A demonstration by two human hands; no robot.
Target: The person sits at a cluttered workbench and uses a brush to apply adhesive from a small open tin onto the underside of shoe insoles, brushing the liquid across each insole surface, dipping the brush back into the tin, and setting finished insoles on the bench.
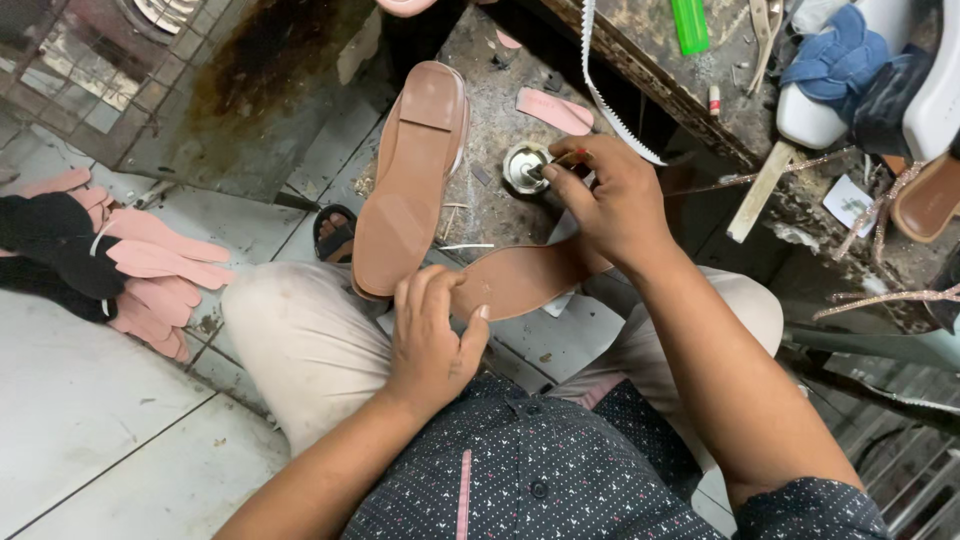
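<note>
Currently the left hand (pixel 430 335) grips 1 end of a flat brown sole piece (pixel 515 280), fingers curled over its edge and thumb on top; the piece lies across the lap between the 2 knees, face up, so its upper surface is exposed and steady. The right hand (pixel 610 195) pinches a thin brush or stick (pixel 562 160), its tip at the mouth of a small round tin (pixel 525 166) on the dirty work block (pixel 490 120). The tin sits just beyond the sole piece, within short reach of that hand.

1 pink shoe (pixel 415 175) rests sole-up, heel away, its toe end leaning on the left knee, beside the held piece.

Surface: pale floor tiles (pixel 80 400), stained dark toward the wall. A stack of pink insoles (pixel 160 270) and black pieces (pixel 50 245) lies on the floor at left. A cluttered bench (pixel 690 80) at upper right carries a green lighter (pixel 689 25), white trim strip (pixel 600 90) and blue cloth (pixel 840 55).
</note>
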